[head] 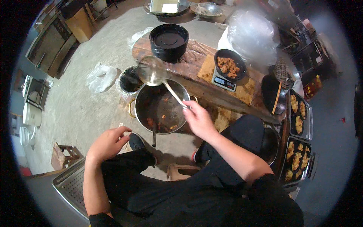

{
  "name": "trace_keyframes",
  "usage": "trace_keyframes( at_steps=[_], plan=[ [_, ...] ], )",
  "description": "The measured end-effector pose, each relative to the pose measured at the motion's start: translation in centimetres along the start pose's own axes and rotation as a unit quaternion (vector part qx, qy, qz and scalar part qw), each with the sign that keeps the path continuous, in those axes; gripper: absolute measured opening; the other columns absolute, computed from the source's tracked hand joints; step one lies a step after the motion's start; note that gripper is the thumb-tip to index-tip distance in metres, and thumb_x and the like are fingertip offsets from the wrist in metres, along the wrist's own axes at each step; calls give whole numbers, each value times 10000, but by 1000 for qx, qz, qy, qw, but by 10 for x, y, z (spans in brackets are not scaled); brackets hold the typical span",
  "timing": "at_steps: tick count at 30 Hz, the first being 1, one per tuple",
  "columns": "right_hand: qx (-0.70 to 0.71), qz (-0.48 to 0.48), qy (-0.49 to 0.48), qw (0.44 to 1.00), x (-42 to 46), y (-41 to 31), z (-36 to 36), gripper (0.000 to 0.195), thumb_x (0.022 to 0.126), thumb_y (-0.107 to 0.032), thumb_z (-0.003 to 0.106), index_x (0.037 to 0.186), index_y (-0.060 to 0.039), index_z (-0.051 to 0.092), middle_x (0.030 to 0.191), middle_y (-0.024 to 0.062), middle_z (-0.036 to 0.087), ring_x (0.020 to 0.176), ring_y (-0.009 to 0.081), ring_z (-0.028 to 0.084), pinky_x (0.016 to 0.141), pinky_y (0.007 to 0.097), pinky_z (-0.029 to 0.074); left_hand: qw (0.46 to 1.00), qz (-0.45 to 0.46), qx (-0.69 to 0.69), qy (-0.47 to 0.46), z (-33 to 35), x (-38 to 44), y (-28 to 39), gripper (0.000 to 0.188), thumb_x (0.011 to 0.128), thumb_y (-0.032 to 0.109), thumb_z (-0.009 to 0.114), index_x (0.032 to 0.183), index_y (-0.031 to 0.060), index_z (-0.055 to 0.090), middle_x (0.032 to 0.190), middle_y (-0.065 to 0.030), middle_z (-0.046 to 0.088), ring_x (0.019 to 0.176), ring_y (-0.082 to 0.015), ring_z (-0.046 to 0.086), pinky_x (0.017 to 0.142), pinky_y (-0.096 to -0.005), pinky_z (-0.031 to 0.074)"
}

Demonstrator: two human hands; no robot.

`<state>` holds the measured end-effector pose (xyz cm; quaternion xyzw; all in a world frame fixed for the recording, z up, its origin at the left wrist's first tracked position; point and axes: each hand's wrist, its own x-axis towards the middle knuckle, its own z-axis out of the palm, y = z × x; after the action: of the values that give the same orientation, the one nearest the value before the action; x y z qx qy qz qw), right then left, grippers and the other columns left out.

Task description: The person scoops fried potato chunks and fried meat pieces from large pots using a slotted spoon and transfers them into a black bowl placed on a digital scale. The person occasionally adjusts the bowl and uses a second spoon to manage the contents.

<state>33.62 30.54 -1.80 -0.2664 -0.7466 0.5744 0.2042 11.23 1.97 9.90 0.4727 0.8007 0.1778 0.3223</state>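
Observation:
My right hand (200, 119) grips the long handle of a wire-mesh skimmer (151, 72). The skimmer's round head is over the far left rim of a wide metal pot (177, 98) with gold-coloured side handles. Dark residue and small orange-brown bits lie inside the pot, and a dark utensil handle (154, 137) sticks out over its near rim. Empty, with thumb and fingers apart, my left hand (110, 142) hovers above my left leg, to the near left of the pot. Beyond the pot, a black bowl (243, 69) of browned food pieces (227, 66) rests on a digital kitchen scale (224, 82).
A wooden bench (195, 51) carries a stack of black bowls (169, 46) and the scale. A foil-wrapped container (129, 81) stands left of the pot. To the right are a wok (279, 103) with chopsticks and two trays (309, 124) of filled black dishes. A plastic bag (102, 78) lies on the floor.

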Motion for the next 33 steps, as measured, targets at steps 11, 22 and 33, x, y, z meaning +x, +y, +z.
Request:
trace_keyframes(
  at_steps=[11,22,33],
  plan=[
    [-239,66,-5,969,-49,-8,-95,256,1067,-187,629,1298,-78,645,915,230,747,857,428,743,731,500,554,906,-339,-214,-137,127,94,30,871,1063,520,631,1668,196,94,965,-204,722,681,-290,751,622,-455,661],
    [-434,-56,-66,897,-12,6,-90,286,1038,-144,628,1317,-95,596,1000,222,736,831,442,731,739,545,580,955,-283,-77,49,170,109,-52,596,1002,212,633,1531,43,416,1205,-336,703,1009,-459,728,873,-546,572],
    [-562,-37,-157,811,54,59,-10,370,957,-56,641,1317,11,582,943,245,718,853,430,768,746,528,630,975,-202,76,47,110,83,-35,453,976,133,589,1400,1,496,1102,-341,721,1050,-556,680,933,-636,524]
  ],
)
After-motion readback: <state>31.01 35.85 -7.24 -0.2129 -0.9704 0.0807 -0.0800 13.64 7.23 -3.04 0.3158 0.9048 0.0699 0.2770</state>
